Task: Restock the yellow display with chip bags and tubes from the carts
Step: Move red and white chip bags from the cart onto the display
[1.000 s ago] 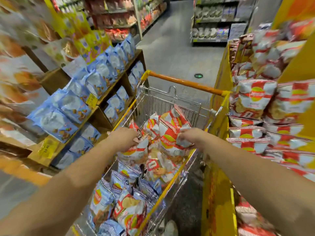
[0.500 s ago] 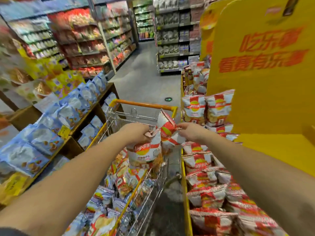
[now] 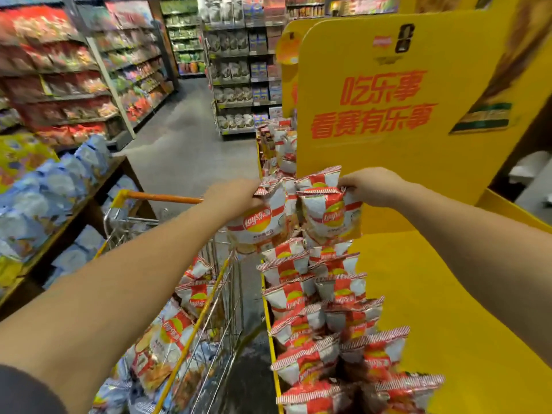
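**Supermarket aisle, grey floor, packed shelving**

A grey floor (image 3: 191,138) runs up the aisle between tall shelving. On the left, long store shelves (image 3: 74,70) carry red and mixed packets, blurred. Nearer, a wooden rack (image 3: 89,192) holds pale blue bags (image 3: 44,198). At the aisle's far end, more shelves (image 3: 242,70) hold grey and blue packs. The lighting is even, indoor.

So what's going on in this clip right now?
A person is restocking a yellow display in a shop aisle. The left hand and right hand each grip a red-and-white chip bag by its top edge, held above the rows already on the display. The cart alongside holds more bags.
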A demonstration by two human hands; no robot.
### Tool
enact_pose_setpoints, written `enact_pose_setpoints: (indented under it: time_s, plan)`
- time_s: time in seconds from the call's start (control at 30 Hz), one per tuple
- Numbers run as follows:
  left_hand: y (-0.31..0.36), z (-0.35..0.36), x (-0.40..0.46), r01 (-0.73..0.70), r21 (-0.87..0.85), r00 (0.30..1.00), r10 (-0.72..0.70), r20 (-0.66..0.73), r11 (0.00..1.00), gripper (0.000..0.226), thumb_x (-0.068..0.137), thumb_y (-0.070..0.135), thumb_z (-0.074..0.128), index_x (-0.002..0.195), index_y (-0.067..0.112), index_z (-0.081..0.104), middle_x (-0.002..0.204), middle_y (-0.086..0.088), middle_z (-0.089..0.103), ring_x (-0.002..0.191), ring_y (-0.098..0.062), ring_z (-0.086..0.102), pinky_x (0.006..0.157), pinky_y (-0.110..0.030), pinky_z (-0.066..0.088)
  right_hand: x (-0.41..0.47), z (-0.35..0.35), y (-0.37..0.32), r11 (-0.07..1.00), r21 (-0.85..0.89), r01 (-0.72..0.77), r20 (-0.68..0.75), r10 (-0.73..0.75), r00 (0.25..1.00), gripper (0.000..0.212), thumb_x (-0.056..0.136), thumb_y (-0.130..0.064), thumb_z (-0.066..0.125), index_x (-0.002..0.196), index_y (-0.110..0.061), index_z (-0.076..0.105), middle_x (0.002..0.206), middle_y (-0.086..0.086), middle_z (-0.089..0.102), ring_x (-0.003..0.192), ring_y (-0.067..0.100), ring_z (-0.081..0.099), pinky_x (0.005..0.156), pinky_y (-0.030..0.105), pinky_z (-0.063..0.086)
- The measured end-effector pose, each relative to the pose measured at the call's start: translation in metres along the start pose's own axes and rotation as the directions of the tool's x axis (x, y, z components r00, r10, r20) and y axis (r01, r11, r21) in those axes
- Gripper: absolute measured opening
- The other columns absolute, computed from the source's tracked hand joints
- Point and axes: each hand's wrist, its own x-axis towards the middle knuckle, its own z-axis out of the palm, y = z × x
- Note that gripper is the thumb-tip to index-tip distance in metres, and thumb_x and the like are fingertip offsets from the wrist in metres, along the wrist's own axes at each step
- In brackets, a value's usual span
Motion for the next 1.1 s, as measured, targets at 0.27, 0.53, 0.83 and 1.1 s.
enact_pose_setpoints:
  time_s: [0.27, 0.53, 0.83, 1.1]
  plan:
    - [-0.004, 0.049, 0.091, -0.124, -0.02, 0.992, 0.124, 0.012, 0.992, 0.037, 0.093, 0.052, 0.055, 0.089, 0.017, 0.046, 0.088, -0.004, 0.057, 0.073, -0.02, 0.048, 0.058, -0.032, 0.039, 0.067, 0.045, 0.05, 0.987, 0.083, -0.134, 0.03, 0.132, 0.991, 0.025, 0.089, -0.02, 0.057, 0.113, -0.024, 0.063, 0.113, 0.004, 0.066, 0.098, 0.027, 0.057, 0.07, 0.035, 0.05]
    - [-0.01, 0.111, 0.158, -0.273, -0.082, 0.956, 0.28, 0.086, 0.958, 0.043, 0.091, 0.052, 0.057, 0.107, 0.013, 0.054, 0.103, -0.009, 0.063, 0.093, -0.03, 0.06, 0.062, -0.034, 0.04, 0.128, 0.098, 0.056, 0.964, 0.206, -0.167, 0.155, 0.136, 0.978, 0.03, 0.094, -0.024, 0.056, 0.124, -0.024, 0.061, 0.125, 0.002, 0.062, 0.11, 0.025, 0.056, 0.073, 0.028, 0.039]
    - [-0.005, 0.156, 0.191, -0.159, -0.159, 0.983, 0.171, 0.065, 0.974, 0.042, 0.088, 0.058, 0.058, 0.092, 0.019, 0.044, 0.095, -0.005, 0.062, 0.091, -0.03, 0.062, 0.065, -0.039, 0.049, 0.153, 0.155, 0.046, 0.965, 0.241, -0.106, -0.11, 0.135, 0.985, 0.031, 0.094, -0.019, 0.049, 0.121, -0.023, 0.063, 0.122, 0.004, 0.064, 0.112, 0.027, 0.054, 0.088, 0.038, 0.047]
    - [-0.003, 0.169, 0.198, -0.073, -0.129, 0.996, 0.067, -0.057, 0.989, 0.042, 0.09, 0.057, 0.055, 0.091, 0.018, 0.039, 0.089, -0.001, 0.053, 0.077, -0.024, 0.058, 0.054, -0.036, 0.039, 0.164, 0.204, 0.011, 0.845, 0.478, -0.239, -0.422, 0.46, 0.781, 0.019, 0.095, -0.022, 0.053, 0.109, -0.013, 0.063, 0.11, 0.007, 0.064, 0.103, 0.029, 0.056, 0.078, 0.04, 0.044]
